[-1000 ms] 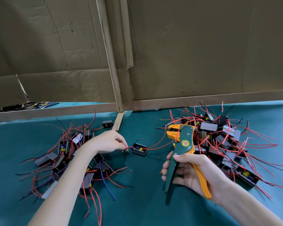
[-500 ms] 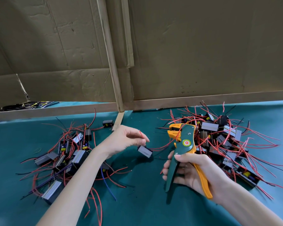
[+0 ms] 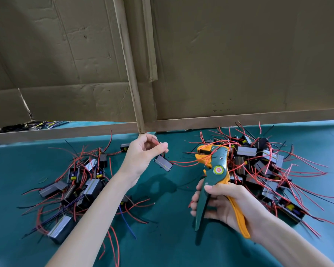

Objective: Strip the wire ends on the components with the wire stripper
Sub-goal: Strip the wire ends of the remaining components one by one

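Your two bare arms and hands.
Your left forearm (image 3: pixel 96 212) and right forearm (image 3: pixel 287 239) are slim and uncovered as far as the lower edge of the view shows them. Your left hand (image 3: pixel 141 158) and right hand (image 3: pixel 226 205) are bare as well, with slender fingers (image 3: pixel 194 198); the right thumb's nail (image 3: pixel 207 187) is short, plain and neatly rounded.

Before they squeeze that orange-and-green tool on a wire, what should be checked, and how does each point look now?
1. Wire stripper gripped by right hand: ok.
2. Stripper handles spread, ready to squeeze: ok.
3. Component held off the table, left hand pinching its wires: ok.
4. Component's red wire seated in the stripper's mouth: cannot tell.
5. Stray wires from the right pile clear of the stripper head: not ok, some cross it.
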`<state>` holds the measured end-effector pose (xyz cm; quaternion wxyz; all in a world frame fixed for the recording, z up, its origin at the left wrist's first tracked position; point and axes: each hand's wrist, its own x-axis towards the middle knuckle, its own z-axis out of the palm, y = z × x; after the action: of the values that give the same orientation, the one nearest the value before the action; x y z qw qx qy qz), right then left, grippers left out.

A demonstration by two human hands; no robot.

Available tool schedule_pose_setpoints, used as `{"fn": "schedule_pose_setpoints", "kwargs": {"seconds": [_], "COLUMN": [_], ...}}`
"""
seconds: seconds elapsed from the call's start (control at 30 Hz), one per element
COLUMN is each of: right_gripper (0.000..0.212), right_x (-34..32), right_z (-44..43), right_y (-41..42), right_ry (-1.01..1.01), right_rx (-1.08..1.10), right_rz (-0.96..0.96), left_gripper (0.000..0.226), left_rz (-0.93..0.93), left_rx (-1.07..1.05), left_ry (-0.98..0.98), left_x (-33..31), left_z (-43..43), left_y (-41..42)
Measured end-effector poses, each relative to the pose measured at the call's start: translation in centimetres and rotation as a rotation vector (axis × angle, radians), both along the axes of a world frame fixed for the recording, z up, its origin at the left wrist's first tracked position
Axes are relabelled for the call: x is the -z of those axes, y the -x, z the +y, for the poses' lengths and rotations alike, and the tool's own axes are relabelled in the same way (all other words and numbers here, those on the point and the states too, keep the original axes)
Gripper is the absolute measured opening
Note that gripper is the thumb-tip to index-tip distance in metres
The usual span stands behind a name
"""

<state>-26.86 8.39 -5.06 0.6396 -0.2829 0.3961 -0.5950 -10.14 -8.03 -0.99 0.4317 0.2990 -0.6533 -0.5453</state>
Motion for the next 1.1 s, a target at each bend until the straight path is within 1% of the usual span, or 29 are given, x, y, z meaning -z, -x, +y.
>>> {"fn": "schedule_pose_setpoints", "kwargs": {"seconds": [0.07,0.23,0.33,0.4,0.5,0.57,0.63,0.73,0.83,0.97,1.1], "right_gripper": [0.016,0.016,0.016,0.019,0.027,0.028,0.029,0.028,0.026,0.024,0.026], "right_x": [-0.1,-0.2,-0.3,-0.4,-0.6,-0.8,-0.9,-1.0,-1.0,-1.1,-1.2], "right_z": [0.0,0.0,0.1,0.1,0.2,0.2,0.3,0.4,0.4,0.5,0.6], "right_y": [-0.1,-0.3,-0.3,-0.2,-0.1,0.0,0.1,0.2,0.2,0.0,0.0], "right_ry": [0.003,0.004,0.007,0.015,0.042,0.070,0.100,0.127,0.138,0.133,0.138], "right_rx": [-0.007,-0.018,-0.030,-0.039,-0.060,-0.083,-0.105,-0.121,-0.131,-0.150,-0.163], "right_rz": [0.007,0.021,0.028,0.031,0.025,0.026,0.036,0.058,0.087,0.111,0.120], "left_gripper": [0.020,0.010,0.009,0.010,0.016,0.020,0.024,0.018,0.017,0.017,0.015], "left_rz": [0.025,0.021,0.006,-0.025,-0.127,-0.196,-0.216,-0.210,-0.223,-0.270,-0.289], "left_rx": [0.010,0.006,0.005,0.006,-0.019,-0.038,-0.033,0.004,0.076,0.168,0.221], "left_ry": [0.004,0.050,0.048,0.073,0.171,0.229,0.235,0.267,0.293,0.258,0.263], "left_x": [-0.1,-0.1,0.2,0.3,0.3,0.0,-0.3,-1.1,-2.0,-2.7,-3.3], "left_z": [0.2,0.7,0.9,0.9,0.6,0.4,0.3,0.6,1.3,2.1,2.8], "left_y": [0.0,0.1,0.3,0.4,0.1,-0.2,-0.4,-0.4,-0.3,-0.3,-0.2]}}
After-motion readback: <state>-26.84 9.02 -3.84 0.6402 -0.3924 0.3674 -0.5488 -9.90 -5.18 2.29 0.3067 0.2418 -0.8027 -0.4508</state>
